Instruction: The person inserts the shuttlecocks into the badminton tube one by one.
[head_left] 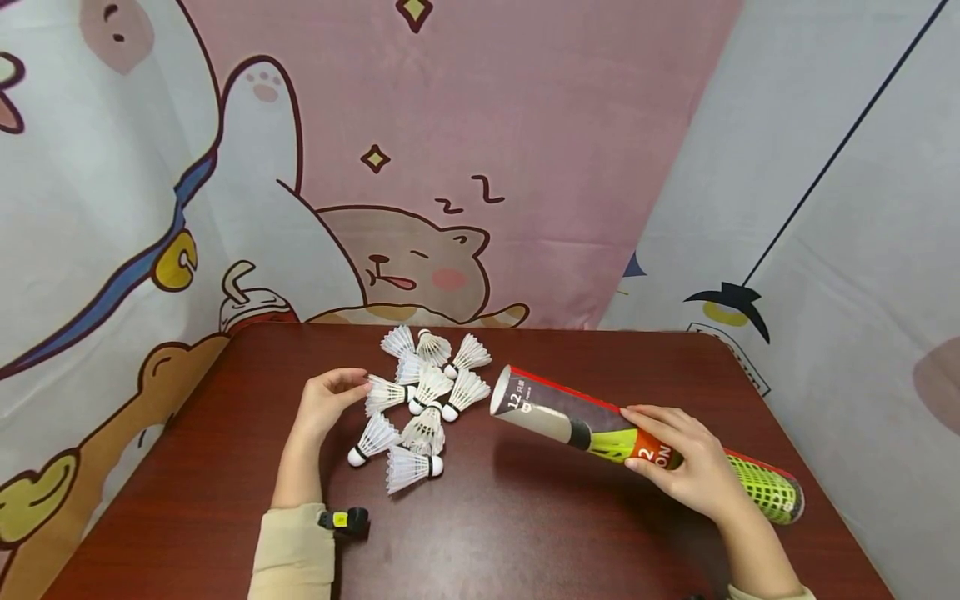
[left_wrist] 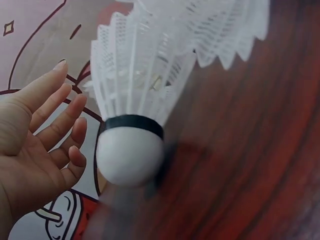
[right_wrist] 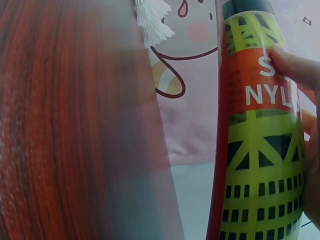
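Observation:
Several white shuttlecocks lie in a loose pile on the brown table. My left hand is at the pile's left side, its fingertips close to the feather end of one shuttlecock. In the left wrist view, the fingers of that hand are loosely bent with nothing between them, and a shuttlecock with a dark band looms close to the camera. A printed shuttlecock tube is tilted in my right hand, which grips it around its lower middle. The tube's open end points left toward the pile.
The table has a reddish-brown wood-grain top. Behind it hangs a cartoon-printed cloth, which also runs along both sides. A black wrist camera is strapped at the left sleeve.

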